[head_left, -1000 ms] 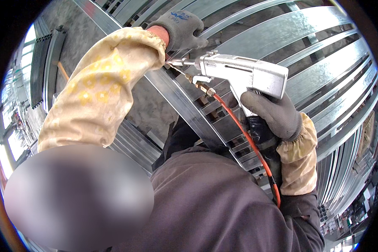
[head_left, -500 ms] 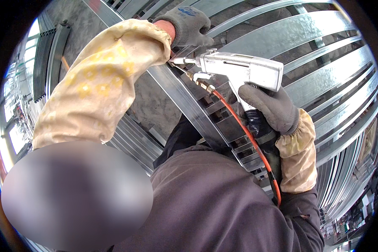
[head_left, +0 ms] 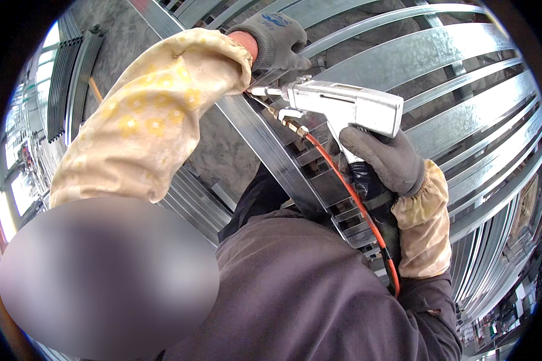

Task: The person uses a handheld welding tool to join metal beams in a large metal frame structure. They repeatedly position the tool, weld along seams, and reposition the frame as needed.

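Basically, right hand [head_left: 386, 161] clasped the rigid-looking, probably hefty welding gun [head_left: 349, 101] by its black-taped grip [head_left: 361, 178], likely the best hold, near-right of left hand [head_left: 275, 42], whose grasp I couldn't tell.

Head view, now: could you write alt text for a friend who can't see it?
A gloved right hand grips a silver pistol-shaped tool with an orange hose, its nozzle pointing left over shiny metal bars. The gloved left hand is just beyond the nozzle.

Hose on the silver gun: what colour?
The hose is mostly orange-red; best seen in the head view.
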Tool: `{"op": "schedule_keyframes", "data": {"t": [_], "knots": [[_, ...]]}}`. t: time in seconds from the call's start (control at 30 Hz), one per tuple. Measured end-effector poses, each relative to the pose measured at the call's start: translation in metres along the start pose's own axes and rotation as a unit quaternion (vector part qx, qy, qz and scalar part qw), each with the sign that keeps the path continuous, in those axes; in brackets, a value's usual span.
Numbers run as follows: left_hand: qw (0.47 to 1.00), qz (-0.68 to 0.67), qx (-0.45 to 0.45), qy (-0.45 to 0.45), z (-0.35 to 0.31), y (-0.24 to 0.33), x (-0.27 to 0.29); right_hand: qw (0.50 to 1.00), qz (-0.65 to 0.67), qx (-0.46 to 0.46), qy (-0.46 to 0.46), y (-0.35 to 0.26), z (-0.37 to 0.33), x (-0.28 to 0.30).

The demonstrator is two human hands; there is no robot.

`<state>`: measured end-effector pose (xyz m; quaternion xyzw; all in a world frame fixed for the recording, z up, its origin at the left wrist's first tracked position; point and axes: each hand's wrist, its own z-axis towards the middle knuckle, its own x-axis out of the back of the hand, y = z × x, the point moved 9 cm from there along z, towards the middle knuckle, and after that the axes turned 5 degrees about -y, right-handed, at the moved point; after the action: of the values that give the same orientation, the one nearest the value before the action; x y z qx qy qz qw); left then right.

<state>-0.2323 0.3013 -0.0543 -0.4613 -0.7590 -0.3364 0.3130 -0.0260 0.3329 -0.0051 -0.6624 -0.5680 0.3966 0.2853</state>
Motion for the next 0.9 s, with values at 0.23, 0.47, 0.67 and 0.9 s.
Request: {"op": "schedule_keyframes", "data": {"t": [0.23,0.47,0.67,0.9], "knots": [[0.999,-0.022,-0.033,-0.012,-0.014,0.009,0.015,0.997,0.069,-0.004,-0.023,0.004,0.006,-0.005],[1.000,-0.003,-0.014,0.000,0.004,-0.003,-0.005,1.000,0.005,0.018,-0.017,-0.010,0.005,-0.007],[1.000,-0.012,-0.007,-0.010,-0.001,-0.002,-0.001,0.998,0.055,0.013,-0.036,-0.005,0.007,-0.010],[0.999,-0.032,-0.023,-0.037,-0.017,0.004,0.013,0.998,0.043,0.014,-0.043,-0.008,0.005,-0.010]]}}
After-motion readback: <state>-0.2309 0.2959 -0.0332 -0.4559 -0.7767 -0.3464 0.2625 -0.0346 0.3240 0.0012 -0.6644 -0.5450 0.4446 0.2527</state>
